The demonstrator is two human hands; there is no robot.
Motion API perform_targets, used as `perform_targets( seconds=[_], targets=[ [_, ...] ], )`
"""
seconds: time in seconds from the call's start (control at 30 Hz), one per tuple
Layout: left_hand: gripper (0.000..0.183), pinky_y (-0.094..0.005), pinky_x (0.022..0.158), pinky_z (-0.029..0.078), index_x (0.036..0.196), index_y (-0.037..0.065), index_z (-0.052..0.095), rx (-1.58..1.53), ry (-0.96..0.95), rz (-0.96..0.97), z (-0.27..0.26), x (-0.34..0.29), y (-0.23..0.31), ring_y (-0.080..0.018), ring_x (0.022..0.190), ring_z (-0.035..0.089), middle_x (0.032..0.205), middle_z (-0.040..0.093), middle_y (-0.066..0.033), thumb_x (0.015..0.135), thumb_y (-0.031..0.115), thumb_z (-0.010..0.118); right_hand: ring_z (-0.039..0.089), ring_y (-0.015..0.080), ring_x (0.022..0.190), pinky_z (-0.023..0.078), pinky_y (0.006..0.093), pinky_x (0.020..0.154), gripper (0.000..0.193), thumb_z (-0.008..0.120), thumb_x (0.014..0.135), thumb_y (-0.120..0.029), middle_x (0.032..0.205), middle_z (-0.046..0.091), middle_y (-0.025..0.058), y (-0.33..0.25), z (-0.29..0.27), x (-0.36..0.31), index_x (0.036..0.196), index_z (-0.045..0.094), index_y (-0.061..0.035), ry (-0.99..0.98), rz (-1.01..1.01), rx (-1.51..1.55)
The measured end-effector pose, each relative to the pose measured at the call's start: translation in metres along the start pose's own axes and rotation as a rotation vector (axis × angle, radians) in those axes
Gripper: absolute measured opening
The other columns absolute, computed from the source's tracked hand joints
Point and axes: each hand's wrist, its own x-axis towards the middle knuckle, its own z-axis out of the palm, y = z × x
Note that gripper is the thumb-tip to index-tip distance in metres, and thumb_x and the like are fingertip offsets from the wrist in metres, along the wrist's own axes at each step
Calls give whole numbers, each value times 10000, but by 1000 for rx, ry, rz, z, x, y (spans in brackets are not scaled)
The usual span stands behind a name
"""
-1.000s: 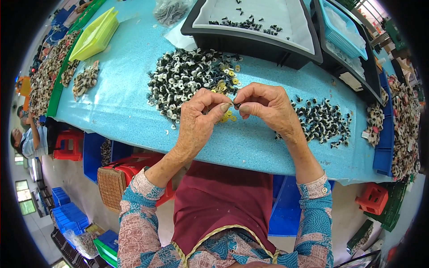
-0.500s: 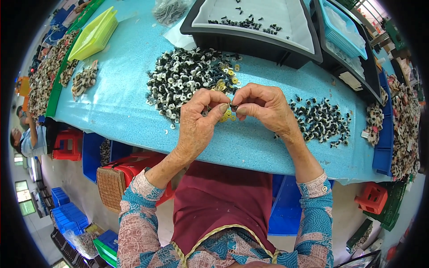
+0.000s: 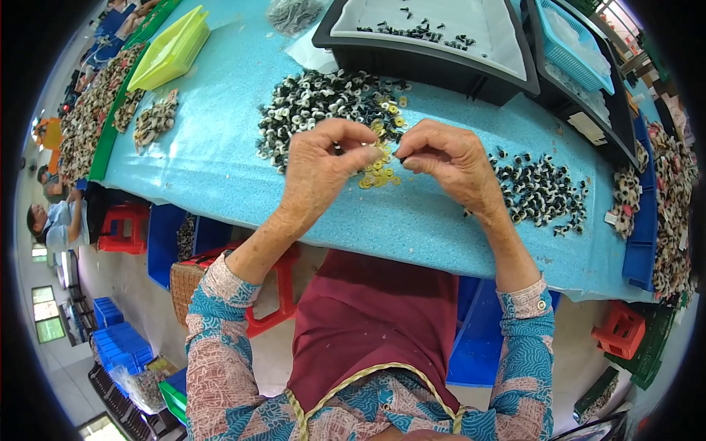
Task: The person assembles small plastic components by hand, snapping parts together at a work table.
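My left hand [image 3: 323,165] hovers over the near edge of a big pile, its thumb and forefinger slightly apart with nothing visible between them. Just by those fingertips lie several loose yellow ring washers [image 3: 377,176]. To its right, my right hand [image 3: 457,163] is closed in a pinch on a small black plastic peg [image 3: 401,157], mostly hidden by the fingertips. The big pile [image 3: 316,99] is made of small black pegs with white rings. A smaller pile of similar black-and-white pieces [image 3: 544,189] lies right of my right hand.
A black tray [image 3: 426,70] lined in white holds loose black pegs. Beside it stand another black bin [image 3: 599,140] and a light-blue basket [image 3: 577,55]. A yellow-green basket [image 3: 169,51] sits far left. Spotted plush pieces [image 3: 156,119] flank both table ends. Red stools [image 3: 123,229] stand below.
My hands have moved apart from their shared pinch. The left fingers have parted a little, while the right hand keeps a small black peg. The whole view has shifted slightly.
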Motion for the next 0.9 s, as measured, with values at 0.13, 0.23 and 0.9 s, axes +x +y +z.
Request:
perform_targets(
  seconds=[0.13,0.23,0.9],
  targets=[
    [99,-222,612,431,807,30,673,231,157,99,-24,-7,0,-79,670,560,749,619,-20,713,36,703,583,102,828,498,235,697,125,636,749,50,922,621,37,2,-5,0,854,651,-17,64,-34,88],
    [112,-259,608,410,772,49,665,371,181,178,-31,-18,-13,-133,662,564,730,607,-29,674,41,718,589,96,821,506,225,694,127,646,752,53,916,635,60,5,-4,1,865,659,-2,67,-18,88],
    [181,-346,704,374,723,98,602,782,77,575,-1,-17,-23,-217,776,529,770,601,-17,613,-9,697,578,79,704,485,211,652,129,647,771,-5,785,631,19,4,-3,0,899,660,2,50,140,-31]
  ],
)
